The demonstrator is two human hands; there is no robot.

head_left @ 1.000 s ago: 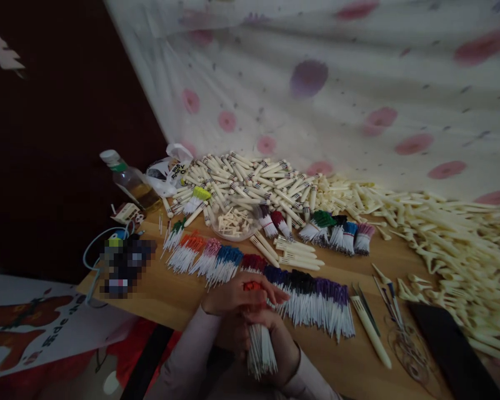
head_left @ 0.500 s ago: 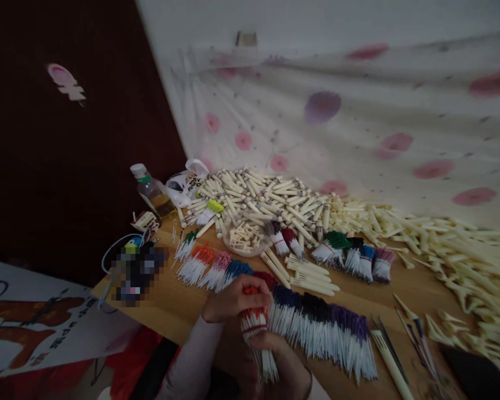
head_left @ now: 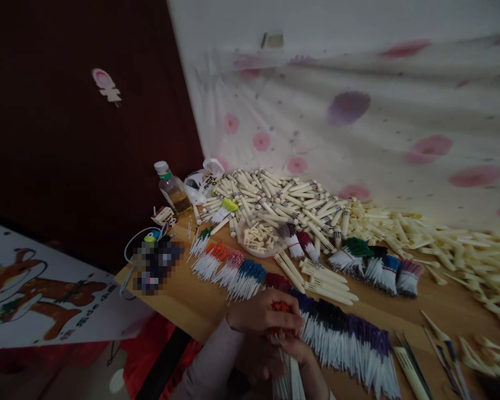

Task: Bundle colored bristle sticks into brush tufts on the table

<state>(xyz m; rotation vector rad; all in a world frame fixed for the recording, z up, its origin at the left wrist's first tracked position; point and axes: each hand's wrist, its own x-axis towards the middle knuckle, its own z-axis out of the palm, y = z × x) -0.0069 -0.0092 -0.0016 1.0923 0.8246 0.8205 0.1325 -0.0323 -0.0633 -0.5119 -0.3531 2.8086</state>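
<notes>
My left hand (head_left: 269,315) curls over the red top of a bundle of thin white sticks (head_left: 286,378) that look like pen refills. Lower down, my right hand (head_left: 296,351) grips the same bundle, its thumb across the front. The white lengths hang below my fingers towards the bottom edge. Right beside my hands lies a row of loose refills with dark blue, black and purple ends (head_left: 350,333). Just behind are dark red ones (head_left: 277,281), partly covered by my left hand, and blue-ended ones (head_left: 248,275).
Cream pen barrels (head_left: 270,191) are heaped along the wall, with loose cream parts (head_left: 441,233) to the right. A clear bowl (head_left: 244,244) holds small cream pieces. A bottle (head_left: 173,191) stands back left. Tweezers (head_left: 416,361) lie at the front right.
The view has swung left, so the scene sits further right. The red band round the bundle, visible before, is now largely covered by my fingers. Both hands keep hold of the bundle.
</notes>
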